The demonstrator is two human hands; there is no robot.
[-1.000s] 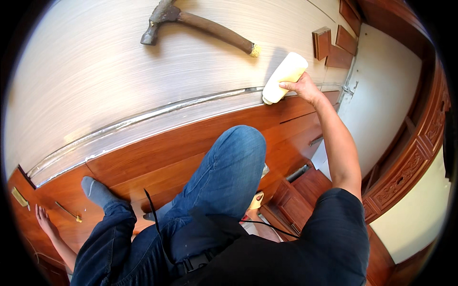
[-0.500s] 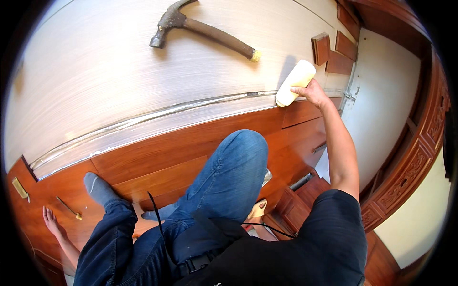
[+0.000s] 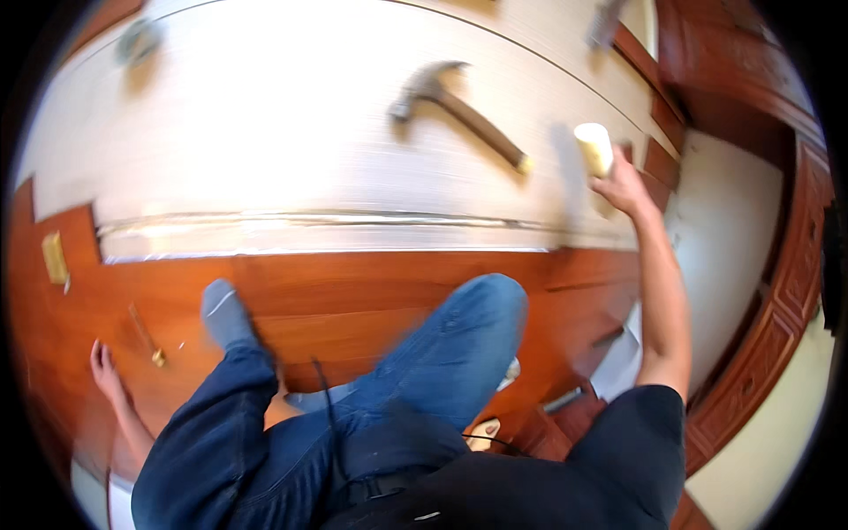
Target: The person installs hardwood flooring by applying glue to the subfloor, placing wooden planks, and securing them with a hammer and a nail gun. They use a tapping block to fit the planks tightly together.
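My right hand is closed round a pale yellow plastic bottle, held above the light board surface near the right side. The bottle is blurred, and its lower end is partly hidden by my fingers. Far to the left, my left hand rests on the reddish wood planks with its fingers stretched out, holding nothing. Close to it lies a thin rod-like tool with a yellowish end. On the light boards, left of the bottle, lies a claw hammer with a wooden handle.
A strip with silvery edging runs between the boards and planks. A yellowish block lies at the left. Short wood pieces lie at the right, beside a carved wood frame. A round greenish thing sits at the far left.
My right hand has lifted the bottle away from the seam by the planks and turned it more upright. The view has shifted, so the hammer appears lower and further right.
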